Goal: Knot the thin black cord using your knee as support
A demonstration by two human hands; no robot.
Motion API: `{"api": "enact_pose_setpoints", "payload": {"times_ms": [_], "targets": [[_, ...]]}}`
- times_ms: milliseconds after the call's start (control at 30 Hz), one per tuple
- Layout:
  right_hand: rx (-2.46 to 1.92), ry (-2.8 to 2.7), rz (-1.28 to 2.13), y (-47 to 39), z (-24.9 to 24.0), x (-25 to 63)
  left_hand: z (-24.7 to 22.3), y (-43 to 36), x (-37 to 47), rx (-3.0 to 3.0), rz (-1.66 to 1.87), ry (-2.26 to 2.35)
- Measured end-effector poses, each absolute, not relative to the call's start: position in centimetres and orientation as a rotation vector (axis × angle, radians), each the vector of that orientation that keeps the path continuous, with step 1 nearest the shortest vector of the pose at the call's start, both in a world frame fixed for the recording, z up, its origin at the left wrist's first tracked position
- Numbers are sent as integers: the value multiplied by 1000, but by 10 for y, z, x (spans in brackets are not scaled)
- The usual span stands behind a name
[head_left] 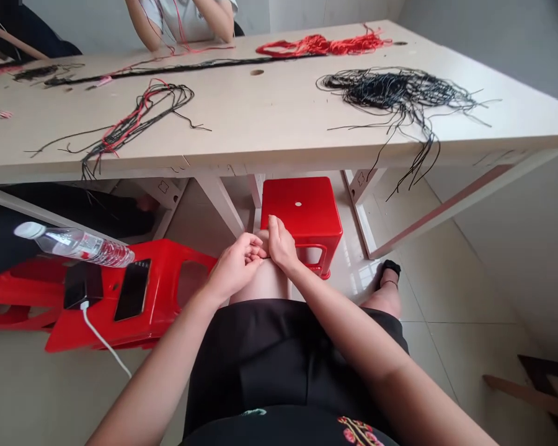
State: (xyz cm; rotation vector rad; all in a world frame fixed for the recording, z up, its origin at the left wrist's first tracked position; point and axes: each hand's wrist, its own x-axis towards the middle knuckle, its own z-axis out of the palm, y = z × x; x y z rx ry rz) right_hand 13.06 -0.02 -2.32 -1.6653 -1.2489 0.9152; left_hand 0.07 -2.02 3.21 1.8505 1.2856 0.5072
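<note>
My left hand and my right hand meet on my knee, below the front edge of the table. The fingers of both are curled and touch each other at the knee. I cannot tell whether a thin cord is pinched between them. A red plastic stool stands just beyond my hands, under the table. On the table lie a tangle of black cords, a bundle of red cords and a mixed red and black bunch.
To my left a red stool lies tipped, carrying a water bottle, a phone and a black charger with a white cable. Another person's arms rest at the table's far side. A long black cord strand runs across the table.
</note>
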Motion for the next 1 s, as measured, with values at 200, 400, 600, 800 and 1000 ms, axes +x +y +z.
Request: {"api": "enact_pose_setpoints", "payload": {"times_ms": [200,400,600,800,1000], "targets": [[-1609,-1176,965,3,-27,129,38,-24,12,2008,495,1426],[-1553,-1138,998,6,-30,130,35,-23,25,2074,530,1490],[-1318,-923,1172,2,-42,141,23,-24,18,1739,737,1439],[-1612,-957,1017,-85,-87,142,12,-33,7,1371,933,1344],[-1538,-1347,1080,-157,-93,150,8,-55,0,1214,988,1308]]}}
